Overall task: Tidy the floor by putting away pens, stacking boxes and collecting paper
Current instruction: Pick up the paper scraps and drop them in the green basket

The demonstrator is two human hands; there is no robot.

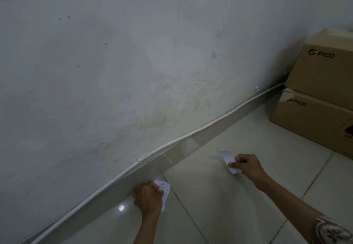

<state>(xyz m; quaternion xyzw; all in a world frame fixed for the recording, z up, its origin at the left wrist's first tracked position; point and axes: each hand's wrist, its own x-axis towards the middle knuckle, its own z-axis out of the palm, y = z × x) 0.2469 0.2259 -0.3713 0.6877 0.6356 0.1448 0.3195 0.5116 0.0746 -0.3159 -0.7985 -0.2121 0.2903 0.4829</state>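
My left hand (148,196) grips a crumpled white paper with blue marks (164,186) low over the tiled floor, close to the skirting. My right hand (246,164) pinches a second white slip of paper (228,158) that curls up and to the left from its fingers. Two brown cardboard boxes marked PICO stand stacked at the right, the upper box (324,68) on the lower box (313,117), against the wall. No pens are in view.
A grey-white wall (133,62) fills most of the view. A white cable (172,141) runs along the top of the tiled skirting. Glossy pale floor tiles (219,205) stretch between my hands and the boxes.
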